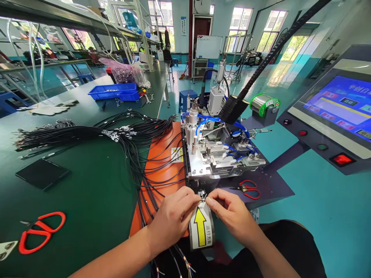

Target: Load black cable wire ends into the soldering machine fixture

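"What's around the blue tray [129, 95]?"

"Watching remotely, I see gloves [53, 109] left of it, a pink plastic bag [120, 71] just behind, a whiteboard [208, 47] well beyond and to its right."

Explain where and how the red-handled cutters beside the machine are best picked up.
Probably by both red handles, squeezed together from the picture's right: the cutters lie on the dark plate with handles spread rightward and narrow tip pointing left.

Cables [84, 133] smooth plastic; machine [199, 161] shiny metal; floor [324, 210] smooth, glossy
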Tool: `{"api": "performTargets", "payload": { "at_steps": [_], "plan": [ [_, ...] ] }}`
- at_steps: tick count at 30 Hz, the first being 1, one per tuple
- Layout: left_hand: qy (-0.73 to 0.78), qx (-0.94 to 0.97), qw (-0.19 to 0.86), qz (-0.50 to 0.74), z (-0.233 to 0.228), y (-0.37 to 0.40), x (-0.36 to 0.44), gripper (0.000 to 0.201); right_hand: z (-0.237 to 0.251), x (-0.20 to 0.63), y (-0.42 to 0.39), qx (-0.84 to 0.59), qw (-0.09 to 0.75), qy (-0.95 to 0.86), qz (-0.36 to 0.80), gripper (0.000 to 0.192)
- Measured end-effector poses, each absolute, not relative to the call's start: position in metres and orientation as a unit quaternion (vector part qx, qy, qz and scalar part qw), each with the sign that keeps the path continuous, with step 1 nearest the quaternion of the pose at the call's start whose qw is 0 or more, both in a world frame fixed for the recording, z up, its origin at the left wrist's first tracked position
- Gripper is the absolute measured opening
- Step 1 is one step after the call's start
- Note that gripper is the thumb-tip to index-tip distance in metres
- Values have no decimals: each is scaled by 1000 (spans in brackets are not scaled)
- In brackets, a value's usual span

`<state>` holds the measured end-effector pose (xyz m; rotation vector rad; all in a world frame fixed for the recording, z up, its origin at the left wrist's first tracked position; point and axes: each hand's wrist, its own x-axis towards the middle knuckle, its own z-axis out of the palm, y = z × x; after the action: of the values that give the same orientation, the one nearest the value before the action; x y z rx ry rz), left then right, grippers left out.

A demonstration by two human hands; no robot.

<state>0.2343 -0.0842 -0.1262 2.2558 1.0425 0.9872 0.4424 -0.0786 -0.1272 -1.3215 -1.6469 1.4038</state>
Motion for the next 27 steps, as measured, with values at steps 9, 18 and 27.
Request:
{"api": "performTargets", "payload": {
  "at_steps": [9,18,27],
  "plan": [
    [373,832,222,345,-126,-84,232,19,-122,441,-77,-508,284,-664,470,29],
    [396,819,233,344,-124,-85,234,19,-126,435,-84,-504,322,-684,417,30],
    [402,818,226,344,-125,-85,235,20,-140,431,-82,-520,344,-626,468,32]
  ]
}}
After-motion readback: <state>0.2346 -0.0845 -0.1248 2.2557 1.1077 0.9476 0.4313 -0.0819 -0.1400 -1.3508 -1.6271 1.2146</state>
